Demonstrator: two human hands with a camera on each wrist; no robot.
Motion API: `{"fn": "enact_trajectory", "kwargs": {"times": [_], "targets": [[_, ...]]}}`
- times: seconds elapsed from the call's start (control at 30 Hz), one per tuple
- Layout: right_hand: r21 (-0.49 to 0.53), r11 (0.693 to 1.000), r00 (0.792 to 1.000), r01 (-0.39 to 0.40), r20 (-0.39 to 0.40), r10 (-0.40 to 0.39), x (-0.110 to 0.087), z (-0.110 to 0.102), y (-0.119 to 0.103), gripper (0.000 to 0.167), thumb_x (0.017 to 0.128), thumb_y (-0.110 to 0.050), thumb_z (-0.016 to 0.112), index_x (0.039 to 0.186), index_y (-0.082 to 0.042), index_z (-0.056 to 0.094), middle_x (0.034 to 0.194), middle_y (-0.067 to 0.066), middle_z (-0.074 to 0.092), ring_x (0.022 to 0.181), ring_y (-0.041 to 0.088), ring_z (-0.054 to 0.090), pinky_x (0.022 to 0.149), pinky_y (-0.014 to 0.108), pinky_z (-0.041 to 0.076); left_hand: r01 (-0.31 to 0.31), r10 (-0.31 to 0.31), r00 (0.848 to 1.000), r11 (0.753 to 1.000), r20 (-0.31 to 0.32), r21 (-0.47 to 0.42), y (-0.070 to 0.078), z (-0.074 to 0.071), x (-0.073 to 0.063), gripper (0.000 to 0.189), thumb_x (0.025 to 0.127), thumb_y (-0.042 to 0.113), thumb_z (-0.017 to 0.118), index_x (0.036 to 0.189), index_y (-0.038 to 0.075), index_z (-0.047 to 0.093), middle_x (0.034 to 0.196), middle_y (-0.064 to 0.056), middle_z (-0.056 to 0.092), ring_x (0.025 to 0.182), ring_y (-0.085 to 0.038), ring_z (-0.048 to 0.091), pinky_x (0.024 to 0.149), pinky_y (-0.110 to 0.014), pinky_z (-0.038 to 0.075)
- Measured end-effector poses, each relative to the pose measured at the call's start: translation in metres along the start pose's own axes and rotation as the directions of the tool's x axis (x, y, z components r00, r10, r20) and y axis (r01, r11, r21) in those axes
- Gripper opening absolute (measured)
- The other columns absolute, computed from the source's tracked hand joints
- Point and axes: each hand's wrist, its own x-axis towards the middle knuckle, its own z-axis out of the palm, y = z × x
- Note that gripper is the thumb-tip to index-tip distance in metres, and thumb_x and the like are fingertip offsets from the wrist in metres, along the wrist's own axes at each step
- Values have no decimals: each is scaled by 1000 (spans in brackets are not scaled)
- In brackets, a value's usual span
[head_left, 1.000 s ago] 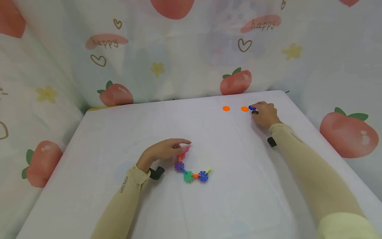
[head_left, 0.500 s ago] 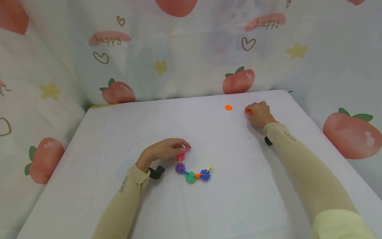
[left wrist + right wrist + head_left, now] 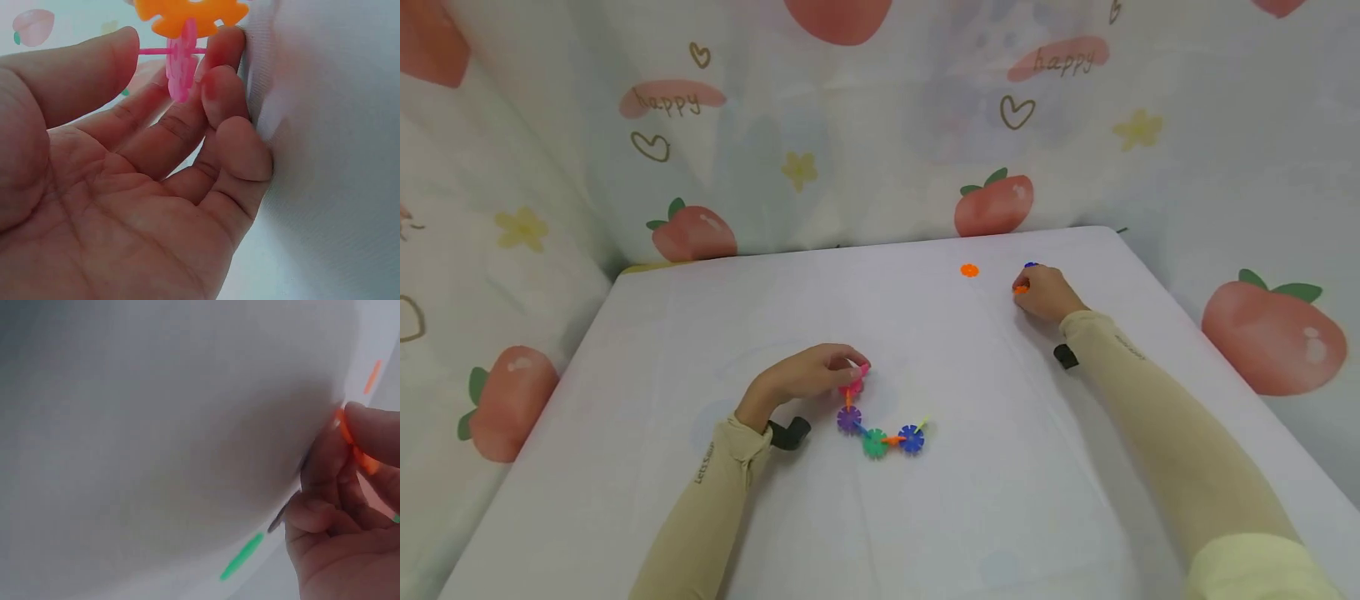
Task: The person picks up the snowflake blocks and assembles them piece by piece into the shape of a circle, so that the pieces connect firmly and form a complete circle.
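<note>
My left hand [image 3: 808, 372] pinches a pink snowflake disc [image 3: 182, 69] between thumb and fingers. That disc is one end of a curved chain of slotted plastic discs on the white table. Along the chain come an orange disc [image 3: 190, 15], a purple disc [image 3: 849, 419], a light blue one, a green disc [image 3: 875, 443], another orange one, a blue disc [image 3: 912, 439] and a yellow disc [image 3: 922, 425] at the free end. Toward the far right of the table my right hand [image 3: 1047, 293] pinches a loose orange snowflake disc [image 3: 345, 428] by its edge, fingers close to the tabletop.
A second loose orange disc [image 3: 970, 271] lies left of the right hand. Behind that hand a dark blue disc [image 3: 1031, 265] shows partly. In the right wrist view a green disc [image 3: 242, 557] and a dark disc [image 3: 282, 514] lie beside the fingers. Patterned cloth hangs behind the table.
The right hand has shifted slightly left and nearer from the blue disc and picked an orange disc into its pinch. The left hand's index finger has curled down onto the pink disc.
</note>
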Motion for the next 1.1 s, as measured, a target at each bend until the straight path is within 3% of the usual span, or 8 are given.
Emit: {"fn": "enact_trajectory", "kwargs": {"times": [0.13, 0.2, 0.3, 0.5, 0.77, 1.1], "targets": [[144, 989, 1000, -23, 24, 20, -7, 8, -14, 24, 102, -6, 67, 119, 10, 71, 101, 23, 69, 91, 34, 62, 84, 42, 56, 26, -26, 1000, 1000, -9, 11, 0, 0, 0, 41, 110, 30, 62, 139, 3, 69, 111, -2, 70, 106, -22, 60, 93, -39, 51], [216, 976, 999, -18, 37, 10, -9, 14, -24, 26, 102, -5, 67, 124, 9, 72, 94, 18, 69, 78, 26, 64, 74, 32, 53, 30, -30, 999, 999, -13, 19, 0, 1, 0, 41, 110, 30, 63, 138, 3, 70, 109, -2, 70, 105, -22, 60, 92, -39, 51], [294, 956, 996, -15, 90, -12, -12, 23, -41, 31, 104, -1, 62, 133, 7, 69, 88, 13, 69, 69, 18, 64, 71, 24, 49, 37, -37, 999, 999, -16, 18, 0, 1, -1, 39, 110, 30, 62, 137, 3, 71, 107, -2, 71, 105, -22, 60, 93, -40, 50], [401, 916, 977, 17, 186, -100, -19, 44, -74, 36, 104, 3, 58, 139, 6, 67, 87, 13, 70, 73, 19, 66, 76, 26, 51, 51, -51, 999, 999, -16, -13, -1, 4, -1, 39, 110, 31, 62, 136, 4, 72, 103, -2, 70, 103, -21, 59, 93, -39, 49], [568, 822, 948, 50, 232, -218, -33, 66, -116, 18, 102, 1, 67, 119, 6, 70, 90, 15, 69, 75, 23, 69, 74, 26, 55, 39, -39, 999, 999, -6, -20, -1, 7, 1, 36, 111, 32, 61, 132, 5, 74, 94, -3, 64, 95, -21, 55, 84, -37, 44], [606, 788, 913, 107, 255, -319, -47, 82, -151, 19, 102, -6, 69, 117, -4, 79, 89, 9, 74, 72, 22, 62, 68, 28, 49, 47, -47, 999, 999, -25, 22, 5, 7, 2, 40, 111, 29, 60, 139, 3, 68, 116, -3, 71, 112, -25, 60, 106, -48, 47]]}}
